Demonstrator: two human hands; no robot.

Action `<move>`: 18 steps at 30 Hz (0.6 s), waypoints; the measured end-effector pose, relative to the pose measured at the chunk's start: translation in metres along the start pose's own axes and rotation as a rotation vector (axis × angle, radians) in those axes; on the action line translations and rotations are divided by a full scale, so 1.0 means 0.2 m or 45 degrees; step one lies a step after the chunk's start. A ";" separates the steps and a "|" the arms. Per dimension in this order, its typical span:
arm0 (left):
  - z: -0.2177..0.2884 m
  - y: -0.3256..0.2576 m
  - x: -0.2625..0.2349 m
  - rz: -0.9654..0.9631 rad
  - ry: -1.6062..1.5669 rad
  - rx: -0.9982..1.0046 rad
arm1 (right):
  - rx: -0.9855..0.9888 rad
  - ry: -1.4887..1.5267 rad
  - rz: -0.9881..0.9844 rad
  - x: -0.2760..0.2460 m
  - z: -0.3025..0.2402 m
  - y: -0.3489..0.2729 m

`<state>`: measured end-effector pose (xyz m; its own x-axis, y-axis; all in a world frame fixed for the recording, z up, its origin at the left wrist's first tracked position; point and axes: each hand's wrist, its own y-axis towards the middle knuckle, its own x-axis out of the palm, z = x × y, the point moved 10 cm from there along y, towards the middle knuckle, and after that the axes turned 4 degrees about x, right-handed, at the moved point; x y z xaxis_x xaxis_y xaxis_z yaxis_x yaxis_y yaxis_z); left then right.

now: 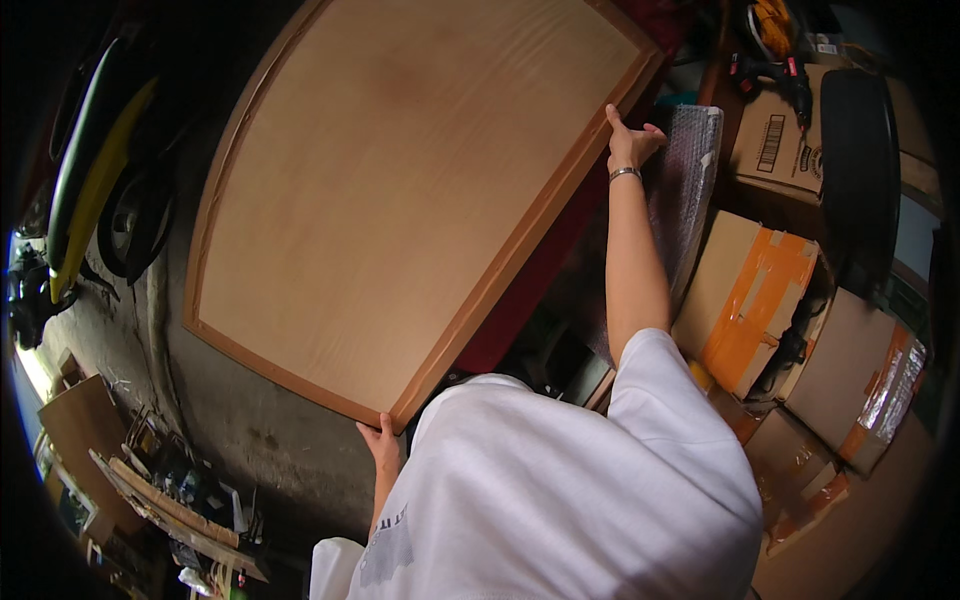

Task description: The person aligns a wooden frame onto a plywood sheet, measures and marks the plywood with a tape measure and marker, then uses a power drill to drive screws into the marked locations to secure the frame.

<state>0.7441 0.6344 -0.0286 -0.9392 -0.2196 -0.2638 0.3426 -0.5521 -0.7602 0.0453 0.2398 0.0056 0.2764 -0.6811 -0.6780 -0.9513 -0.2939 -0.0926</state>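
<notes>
A large flat wooden panel point(400, 190) with a light plywood face and a darker brown frame fills the upper middle of the view, tilted. My left hand point(381, 443) grips its near bottom corner from below. My right hand point(630, 140), with a thin bracelet at the wrist, reaches far out and holds the panel's right edge near the top corner. My white T-shirt point(560, 490) covers the lower middle of the picture.
Cardboard boxes with orange tape point(750, 295) are stacked at the right, with a bubble-wrap sheet point(685, 190) behind my right arm. A power drill point(775, 70) lies on a box at the top right. A yellow and black vehicle point(95, 170) stands at the left. Wood scraps point(170, 510) lie on the concrete floor.
</notes>
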 end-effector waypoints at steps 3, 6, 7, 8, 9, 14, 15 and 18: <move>0.01 0.00 0.00 0.002 0.030 0.009 | -0.037 0.027 -0.010 0.05 -0.03 0.11; 0.00 0.00 0.00 -0.006 -0.016 -0.005 | -0.026 0.077 -0.009 0.08 -0.05 0.21; -0.03 0.01 -0.01 -0.007 -0.039 -0.009 | -0.012 0.101 -0.010 0.09 -0.06 0.24; -0.04 0.02 -0.01 -0.009 -0.061 -0.013 | -0.035 0.076 0.023 0.09 -0.08 0.27; -0.05 0.02 -0.01 -0.002 -0.075 -0.035 | -0.035 0.085 0.029 0.09 -0.09 0.30; -0.04 -0.01 0.00 0.051 -0.072 -0.136 | -0.026 0.149 0.038 0.13 -0.14 0.42; -0.05 -0.01 0.00 0.047 -0.075 -0.150 | -0.025 0.145 0.049 0.13 -0.15 0.45; -0.07 0.00 -0.02 0.026 -0.092 -0.183 | -0.003 0.123 0.069 0.15 -0.16 0.53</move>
<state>0.7473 0.6468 -0.0367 -0.9263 -0.2897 -0.2408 0.3503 -0.4271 -0.8336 -0.0428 0.1674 -0.0018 0.2362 -0.7575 -0.6087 -0.9650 -0.2563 -0.0555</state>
